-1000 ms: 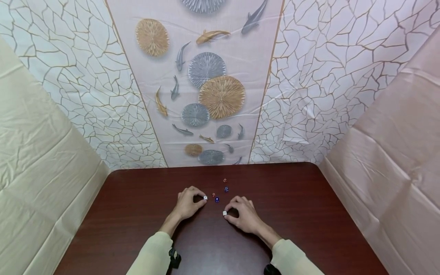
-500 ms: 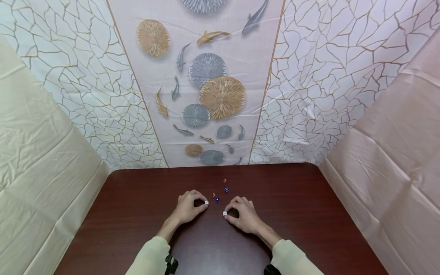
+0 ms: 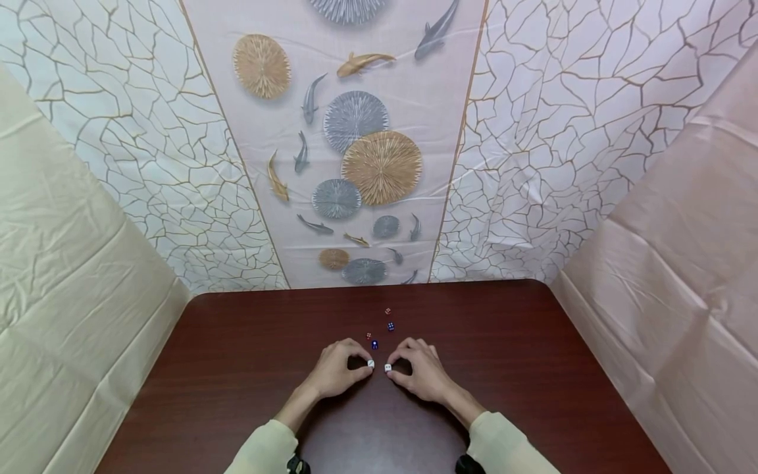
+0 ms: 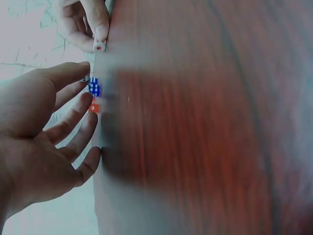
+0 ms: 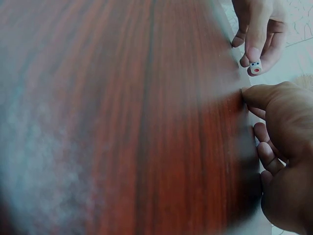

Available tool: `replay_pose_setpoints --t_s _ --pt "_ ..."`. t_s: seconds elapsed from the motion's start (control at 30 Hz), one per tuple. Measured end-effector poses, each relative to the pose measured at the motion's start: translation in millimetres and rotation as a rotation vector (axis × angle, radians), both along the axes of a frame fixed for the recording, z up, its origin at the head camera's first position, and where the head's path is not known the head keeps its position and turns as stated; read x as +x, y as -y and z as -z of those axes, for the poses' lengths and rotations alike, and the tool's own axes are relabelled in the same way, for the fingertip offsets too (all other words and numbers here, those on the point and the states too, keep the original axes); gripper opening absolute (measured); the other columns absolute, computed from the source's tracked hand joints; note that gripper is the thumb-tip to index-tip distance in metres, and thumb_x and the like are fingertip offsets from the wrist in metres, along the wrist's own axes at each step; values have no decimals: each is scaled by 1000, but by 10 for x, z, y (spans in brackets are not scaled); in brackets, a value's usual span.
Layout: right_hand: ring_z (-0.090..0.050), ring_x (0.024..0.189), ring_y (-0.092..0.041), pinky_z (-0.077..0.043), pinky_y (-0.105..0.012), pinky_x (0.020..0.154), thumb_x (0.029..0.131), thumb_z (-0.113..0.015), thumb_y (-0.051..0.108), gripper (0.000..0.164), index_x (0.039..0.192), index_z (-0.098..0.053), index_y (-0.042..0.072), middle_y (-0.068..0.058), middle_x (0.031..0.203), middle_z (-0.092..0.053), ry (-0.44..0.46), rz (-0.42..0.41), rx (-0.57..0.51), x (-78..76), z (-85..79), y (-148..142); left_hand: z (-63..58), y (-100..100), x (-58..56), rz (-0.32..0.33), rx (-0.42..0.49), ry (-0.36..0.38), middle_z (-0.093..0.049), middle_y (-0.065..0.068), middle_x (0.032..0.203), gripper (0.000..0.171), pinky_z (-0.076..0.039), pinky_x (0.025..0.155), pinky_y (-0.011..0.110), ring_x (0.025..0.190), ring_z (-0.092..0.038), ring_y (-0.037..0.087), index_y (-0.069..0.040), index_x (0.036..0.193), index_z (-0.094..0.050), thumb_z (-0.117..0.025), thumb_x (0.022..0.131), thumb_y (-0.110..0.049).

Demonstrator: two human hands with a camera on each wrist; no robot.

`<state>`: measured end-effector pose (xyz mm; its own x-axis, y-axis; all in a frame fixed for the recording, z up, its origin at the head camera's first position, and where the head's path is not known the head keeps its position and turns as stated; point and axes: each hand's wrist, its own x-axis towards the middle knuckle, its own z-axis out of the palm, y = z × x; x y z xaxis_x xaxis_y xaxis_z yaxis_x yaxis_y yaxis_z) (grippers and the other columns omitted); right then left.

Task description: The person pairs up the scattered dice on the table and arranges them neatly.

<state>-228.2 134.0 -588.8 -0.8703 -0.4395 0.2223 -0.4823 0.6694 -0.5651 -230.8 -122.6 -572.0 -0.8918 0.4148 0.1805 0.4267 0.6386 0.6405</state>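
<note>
My left hand (image 3: 336,368) pinches a white die (image 3: 370,363) between thumb and fingertip, just over or on the table. Close on its right, my right hand (image 3: 423,370) pinches another white die (image 3: 387,367) the same way. A small gap parts the two white dice. Just beyond them lie a blue die (image 3: 375,344) and a red die (image 3: 368,336); farther off sit another blue die (image 3: 391,326) and another red die (image 3: 387,311). In the right wrist view, the left hand's white die (image 5: 256,67) shows a red pip, while the right hand's die is hidden.
The dark red-brown wooden table (image 3: 249,342) has a glossy top. A patterned cloth with fish and discs (image 3: 379,164) hangs behind its far edge. Plain beige cloths (image 3: 77,263) stand on both sides.
My left hand has moved right and nearer to me with its white die, closing in on the other white die. The right hand and the coloured dice have stayed put.
</note>
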Motion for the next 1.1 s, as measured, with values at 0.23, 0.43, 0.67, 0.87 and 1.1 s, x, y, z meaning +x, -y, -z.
replay_pose_setpoints --t_s 0.23,0.43,0.67,0.87,1.1 --pt "-61 114 -21 -36 -41 96 100 -88 27 13 110 -83 22 2 120 -72 11 -1 0 -5 10 -2 -12 -85 51 -12 -24 -4 -80 1 113 9 -51 101 60 113 -75 28 -18 107 -89 -87 99 -22" --pt "-62 115 -22 -36 -42 96 99 -88 26 13 110 -83 22 1 120 -72 -3 -1 1 -4 7 -4 -4 -131 73 -51 -40 0 -81 2 116 9 -47 100 60 114 -73 30 -20 107 -89 -88 99 -23" --pt "-61 115 -22 -37 -43 97 99 -88 27 12 109 -83 22 1 121 -72 -4 -2 6 1 -5 -3 6 -197 84 -91 -54 0 -81 1 113 8 -42 93 51 110 -72 28 -21 103 -89 -90 96 -24" --pt "-61 113 -22 -36 -41 96 98 -89 25 13 109 -83 21 0 120 -72 0 0 3 6 -10 10 24 -241 88 -107 -69 -12 -81 -2 109 6 -39 89 46 106 -70 24 -24 101 -90 -91 95 -25" --pt "-61 112 -20 -36 -40 95 99 -89 26 13 109 -83 23 2 119 -72 -8 2 6 1 8 2 50 -285 93 -120 -74 -13 -81 -2 110 6 -39 90 46 108 -70 25 -25 99 -90 -93 93 -25"
